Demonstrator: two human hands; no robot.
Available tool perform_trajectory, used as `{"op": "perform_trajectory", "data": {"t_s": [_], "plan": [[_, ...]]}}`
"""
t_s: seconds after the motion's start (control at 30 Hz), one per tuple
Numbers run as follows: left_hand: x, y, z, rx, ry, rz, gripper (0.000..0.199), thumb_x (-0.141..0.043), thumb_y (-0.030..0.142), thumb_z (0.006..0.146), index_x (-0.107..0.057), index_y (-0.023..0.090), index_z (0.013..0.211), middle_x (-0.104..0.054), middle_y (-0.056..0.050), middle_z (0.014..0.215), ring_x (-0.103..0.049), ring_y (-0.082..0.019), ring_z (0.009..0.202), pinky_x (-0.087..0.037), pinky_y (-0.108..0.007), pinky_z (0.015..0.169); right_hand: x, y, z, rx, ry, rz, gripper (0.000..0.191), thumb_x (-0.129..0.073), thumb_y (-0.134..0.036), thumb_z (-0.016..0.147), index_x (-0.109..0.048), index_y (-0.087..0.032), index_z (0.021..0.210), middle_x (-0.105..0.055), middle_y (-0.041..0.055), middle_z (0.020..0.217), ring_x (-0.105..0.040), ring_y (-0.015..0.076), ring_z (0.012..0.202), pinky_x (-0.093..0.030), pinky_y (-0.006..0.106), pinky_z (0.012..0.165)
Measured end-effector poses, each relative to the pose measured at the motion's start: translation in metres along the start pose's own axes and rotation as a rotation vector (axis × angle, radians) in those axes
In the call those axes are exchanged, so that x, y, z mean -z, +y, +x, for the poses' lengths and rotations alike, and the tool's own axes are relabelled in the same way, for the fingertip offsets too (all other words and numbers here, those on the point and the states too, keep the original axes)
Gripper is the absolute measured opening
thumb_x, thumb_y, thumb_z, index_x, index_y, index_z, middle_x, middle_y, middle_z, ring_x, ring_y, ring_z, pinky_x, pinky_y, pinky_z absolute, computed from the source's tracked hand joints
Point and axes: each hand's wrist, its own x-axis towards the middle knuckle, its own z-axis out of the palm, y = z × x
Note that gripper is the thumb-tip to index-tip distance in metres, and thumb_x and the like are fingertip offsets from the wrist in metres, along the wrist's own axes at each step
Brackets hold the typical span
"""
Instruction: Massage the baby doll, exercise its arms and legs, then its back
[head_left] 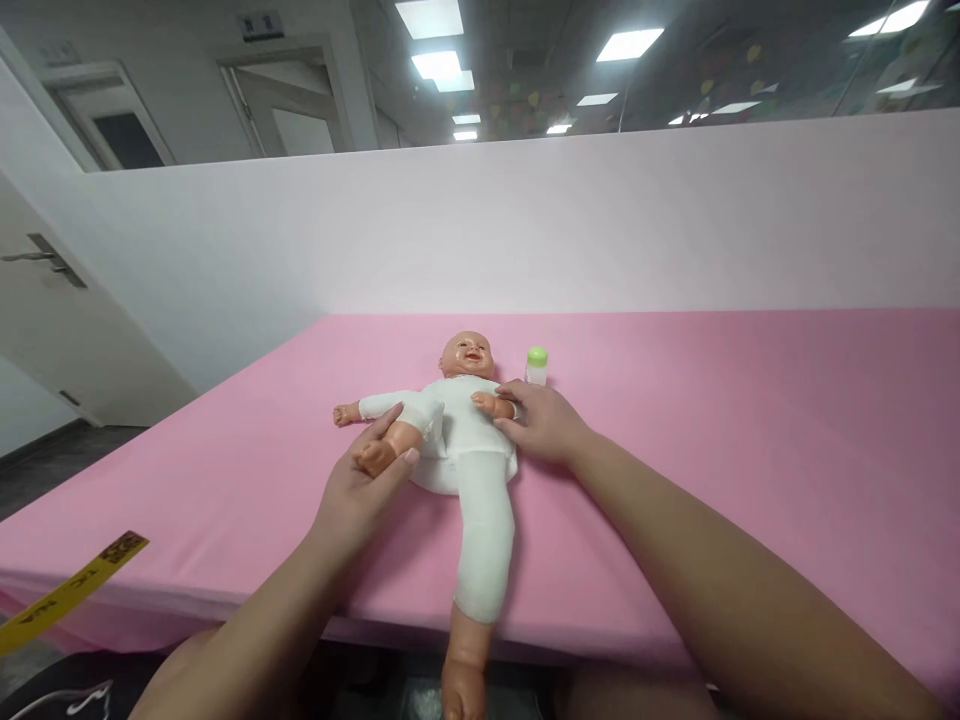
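Note:
A baby doll (476, 420) in a white suit lies on its back on the pink-covered table (675, 380), its head toward the wall. My left hand (367, 465) is wrapped round the doll's bent leg near the foot, thumb on one side and fingers on the other. My right hand (544, 420) holds the doll's forearm by the wrist, over its chest. The doll's other arm is stretched out to the left. Its straight leg reaches past the table's front edge.
A small bottle with a green cap (537, 362) stands beyond my right hand. A white wall (600, 230) with a glass pane above it runs behind the table. A yellow tag (71, 592) hangs over the near left edge. A door (75, 310) is at the left.

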Motion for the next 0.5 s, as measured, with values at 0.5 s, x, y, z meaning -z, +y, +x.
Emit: {"op": "perform_trajectory", "data": {"t_s": [0.5], "plan": [[0.053, -0.016, -0.112, 0.062, 0.069, 0.308, 0.069, -0.077, 0.061, 0.079, -0.071, 0.031, 0.142, -0.076, -0.006, 0.133, -0.071, -0.038, 0.126, -0.061, -0.051, 0.108, 0.030, 0.106, -0.001, -0.742, 0.319, 0.226, 0.047, -0.078, -0.048, 0.084, -0.066, -0.024, 0.122, -0.077, 0.0100, 0.116, -0.073, 0.0280, 0.099, -0.059, 0.043, 0.088]]}}
